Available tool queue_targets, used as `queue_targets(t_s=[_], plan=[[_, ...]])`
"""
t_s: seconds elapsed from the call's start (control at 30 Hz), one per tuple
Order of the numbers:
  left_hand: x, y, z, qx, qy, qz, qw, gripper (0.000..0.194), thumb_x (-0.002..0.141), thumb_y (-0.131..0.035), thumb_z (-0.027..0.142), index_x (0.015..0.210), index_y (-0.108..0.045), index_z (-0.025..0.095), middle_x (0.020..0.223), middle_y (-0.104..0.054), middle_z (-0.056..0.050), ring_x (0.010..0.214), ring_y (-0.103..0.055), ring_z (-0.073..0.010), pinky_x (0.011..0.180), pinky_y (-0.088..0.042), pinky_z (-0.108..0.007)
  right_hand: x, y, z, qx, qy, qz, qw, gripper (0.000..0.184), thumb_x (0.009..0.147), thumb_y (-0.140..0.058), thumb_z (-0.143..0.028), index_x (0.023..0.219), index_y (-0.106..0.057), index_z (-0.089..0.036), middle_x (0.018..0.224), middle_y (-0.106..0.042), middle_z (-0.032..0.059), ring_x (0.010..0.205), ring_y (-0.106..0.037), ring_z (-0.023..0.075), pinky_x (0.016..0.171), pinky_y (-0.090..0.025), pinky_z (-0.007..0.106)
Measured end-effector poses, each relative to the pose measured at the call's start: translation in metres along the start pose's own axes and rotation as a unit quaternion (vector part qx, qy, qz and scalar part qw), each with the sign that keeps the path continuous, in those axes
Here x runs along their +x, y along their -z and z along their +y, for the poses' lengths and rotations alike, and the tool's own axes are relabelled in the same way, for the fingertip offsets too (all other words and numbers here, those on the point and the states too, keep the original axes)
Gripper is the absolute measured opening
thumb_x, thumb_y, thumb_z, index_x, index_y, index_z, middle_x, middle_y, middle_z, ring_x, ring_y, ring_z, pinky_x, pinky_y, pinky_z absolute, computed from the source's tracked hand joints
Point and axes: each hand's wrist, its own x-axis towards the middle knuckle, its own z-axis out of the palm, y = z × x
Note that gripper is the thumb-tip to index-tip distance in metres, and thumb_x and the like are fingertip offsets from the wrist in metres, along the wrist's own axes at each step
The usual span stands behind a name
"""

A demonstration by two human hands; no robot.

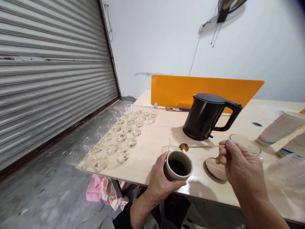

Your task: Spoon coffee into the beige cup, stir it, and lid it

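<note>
My left hand (159, 183) is wrapped round a small beige cup (170, 173) with dark liquid inside, near the table's front edge. Between thumb and fingers, my right hand (240, 162) pinches the thin handle of a gold spoon (203, 146). The spoon's bowl hangs just above the far rim of the cup. Behind the cup stands a clear plastic cup (176, 140), partly hidden by the spoon and the beige cup. A round wooden coaster (216, 168) lies between my hands. Just beyond my right hand is a glass bowl or cup (245, 143), partly covered by my fingers.
Several clear cups (121, 136) with a little in them stand in rows on the left of the table (152, 140). A black kettle (203, 117) stands before an orange divider (176, 90). Stacked cups (281, 128) lie at right. Pink cloth (95, 187) is below the table.
</note>
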Motion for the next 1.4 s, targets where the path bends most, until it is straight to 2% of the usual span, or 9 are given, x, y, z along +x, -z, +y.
queue_targets(t_s=[0.13,0.2,0.37,0.47,0.7,0.9,1.03,1.2,1.4], plan=[[0.000,0.000,0.001,0.010,0.000,0.004,1.000,0.094,0.059,-0.093,0.034,0.141,-0.048,0.028,0.135,-0.061,-0.008,0.127,-0.056,-0.0328,0.111,-0.044,-0.052,0.009,-0.009,-0.007,-0.026,0.094,0.038,0.995,0.026,0.087,-0.072,-0.044,0.087,-0.069,-0.019,0.066,-0.056,-0.0030,0.049,-0.051,0.0096,0.046,-0.046,0.024],[0.000,-0.001,0.001,0.012,0.002,0.007,1.000,0.094,0.058,-0.093,0.032,0.141,-0.049,0.028,0.135,-0.061,-0.008,0.127,-0.057,-0.0338,0.111,-0.044,-0.054,0.008,-0.015,-0.001,-0.089,0.164,0.047,0.981,0.025,0.092,-0.065,-0.045,0.090,-0.069,-0.020,0.067,-0.058,-0.0026,0.052,-0.055,0.0115,0.053,-0.049,0.026],[0.001,-0.001,0.001,0.009,0.002,0.016,1.000,0.096,0.056,-0.094,0.032,0.141,-0.050,0.028,0.135,-0.061,-0.009,0.126,-0.057,-0.0352,0.112,-0.044,-0.055,0.003,-0.024,0.032,-0.306,0.303,-0.129,0.893,0.024,0.099,-0.055,-0.038,0.094,-0.070,-0.020,0.066,-0.063,-0.0019,0.062,-0.061,0.0140,0.067,-0.049,0.029],[0.001,-0.001,0.001,0.005,0.005,0.016,1.000,0.096,0.055,-0.094,0.032,0.141,-0.051,0.028,0.136,-0.061,-0.010,0.128,-0.056,-0.0363,0.112,-0.043,-0.057,0.004,-0.022,0.043,-0.306,0.317,-0.121,0.890,0.022,0.101,-0.053,-0.034,0.100,-0.069,-0.019,0.070,-0.064,-0.0021,0.063,-0.061,0.0134,0.071,-0.050,0.030],[0.001,-0.002,-0.003,0.002,0.006,0.014,1.000,0.097,0.055,-0.094,0.034,0.141,-0.050,0.029,0.136,-0.061,-0.009,0.128,-0.056,-0.0366,0.113,-0.042,-0.058,0.004,-0.016,0.040,-0.212,0.264,-0.027,0.941,0.023,0.102,-0.052,-0.036,0.101,-0.069,-0.019,0.075,-0.065,-0.0017,0.063,-0.063,0.0131,0.071,-0.052,0.030],[0.001,-0.002,-0.003,0.009,-0.003,0.015,1.000,0.097,0.056,-0.094,0.034,0.142,-0.050,0.028,0.137,-0.060,-0.010,0.129,-0.055,-0.0361,0.113,-0.041,-0.057,0.003,-0.020,0.045,-0.296,0.296,-0.141,0.897,0.020,0.099,-0.058,-0.034,0.101,-0.072,-0.019,0.072,-0.068,-0.0009,0.066,-0.065,0.0148,0.070,-0.051,0.030],[0.001,-0.002,-0.002,0.015,-0.002,0.009,1.000,0.097,0.058,-0.094,0.035,0.143,-0.048,0.028,0.137,-0.060,-0.010,0.129,-0.055,-0.0349,0.113,-0.041,-0.057,0.003,-0.019,0.039,-0.235,0.266,-0.060,0.933,0.023,0.100,-0.056,-0.037,0.099,-0.071,-0.019,0.075,-0.068,-0.0007,0.066,-0.065,0.0142,0.073,-0.053,0.031],[0.000,-0.003,-0.008,-0.005,-0.003,0.005,1.000,0.094,0.060,-0.092,0.035,0.143,-0.048,0.028,0.137,-0.061,-0.009,0.127,-0.057,-0.0337,0.111,-0.044,-0.054,0.008,0.000,0.024,-0.111,0.176,0.040,0.977,0.027,0.094,-0.064,-0.043,0.096,-0.073,-0.018,0.077,-0.066,0.0002,0.060,-0.065,0.0135,0.063,-0.056,0.030],[-0.001,-0.005,-0.012,-0.003,-0.006,0.009,1.000,0.091,0.063,-0.090,0.030,0.143,-0.047,0.026,0.140,-0.058,-0.010,0.131,-0.054,-0.0332,0.114,-0.041,-0.053,0.032,0.057,-0.004,-0.005,0.182,0.158,0.970,0.023,0.086,-0.074,-0.040,0.089,-0.072,-0.017,0.074,-0.064,-0.0009,0.057,-0.064,0.0110,0.059,-0.056,0.024]])
